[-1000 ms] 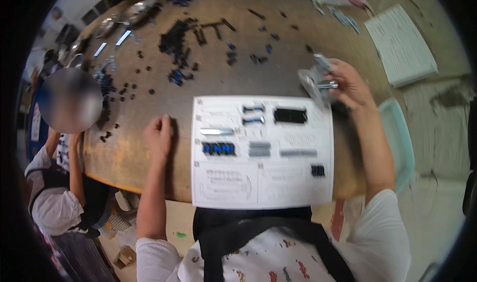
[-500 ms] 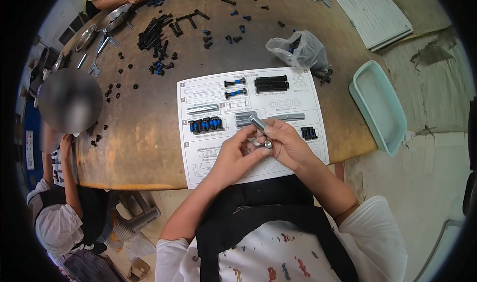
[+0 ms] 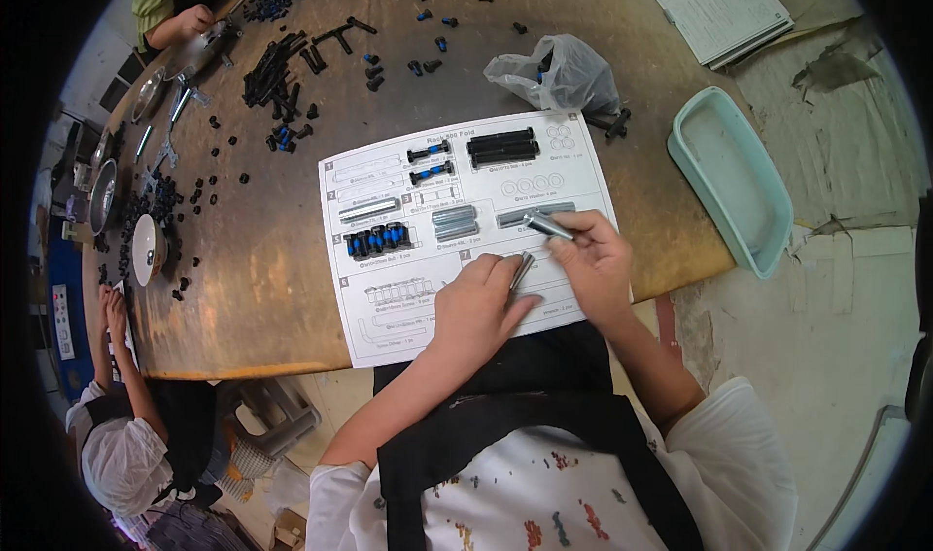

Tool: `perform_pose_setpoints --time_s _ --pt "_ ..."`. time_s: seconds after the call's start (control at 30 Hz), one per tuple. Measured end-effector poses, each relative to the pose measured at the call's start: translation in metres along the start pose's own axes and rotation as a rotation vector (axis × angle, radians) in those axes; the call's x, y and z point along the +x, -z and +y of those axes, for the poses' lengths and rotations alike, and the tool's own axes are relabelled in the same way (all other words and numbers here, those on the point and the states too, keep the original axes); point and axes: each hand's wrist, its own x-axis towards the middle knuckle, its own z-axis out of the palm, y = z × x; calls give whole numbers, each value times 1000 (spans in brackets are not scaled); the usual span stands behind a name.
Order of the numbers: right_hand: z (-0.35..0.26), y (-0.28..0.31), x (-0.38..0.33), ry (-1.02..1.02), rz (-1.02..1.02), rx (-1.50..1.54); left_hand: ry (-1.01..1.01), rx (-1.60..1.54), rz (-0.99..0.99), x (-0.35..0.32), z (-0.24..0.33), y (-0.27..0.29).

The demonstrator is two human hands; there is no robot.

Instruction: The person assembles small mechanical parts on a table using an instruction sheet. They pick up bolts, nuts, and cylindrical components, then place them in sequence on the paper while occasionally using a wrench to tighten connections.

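A printed parts sheet [image 3: 452, 303] lies on the table in front of me. My left hand [image 3: 478, 306] is closed over its lower middle, pinching a short shiny metal sleeve [image 3: 523, 271]. My right hand [image 3: 598, 264] grips another metal sleeve [image 3: 548, 224] between thumb and fingers, tilted just below the sleeves [image 3: 535, 213] at the sheet's right. Two short sleeves [image 3: 454, 223] lie mid-sheet, and a longer sleeve [image 3: 369, 211] is further left. Black bolts with blue bands [image 3: 377, 241] sit in a row below it. Long black bolts [image 3: 502, 148] lie near the top.
A plastic bag of bolts [image 3: 559, 75] stands beyond the sheet. Loose black bolts [image 3: 272, 73] are scattered across the table [image 3: 262, 289]. At right are a pale green tray [image 3: 729, 182] and stacked papers [image 3: 714, 12]. A white bowl [image 3: 148, 250] stands left; two co-workers [image 3: 121, 444] work nearby.
My hands have drawn apart, each with a metal sleeve; the right hand has moved right. The view has shifted slightly, and the co-worker at left has leaned back, uncovering the white bowl.
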Motion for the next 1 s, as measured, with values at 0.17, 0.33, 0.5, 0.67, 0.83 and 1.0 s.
perform_pose_setpoints --time_s 0.17,0.33,0.5,0.67,0.83,1.0 --pt "-24 33 14 427 -287 -917 21 47 55 0 -20 3" --pt "-8 31 18 463 -486 -1178 29 -21 132 0 -27 2" --pt "2 32 14 590 -430 -1254 58 -62 50 -6 -34 -4" --pt "-54 -29 28 542 -428 -1116 300 -282 265 -15 -84 84" --pt "-55 -118 81 625 -753 -837 682 -410 796 -43 -230 203" --pt "11 -275 126 573 -1039 -796 648 251 827 -38 -336 276"
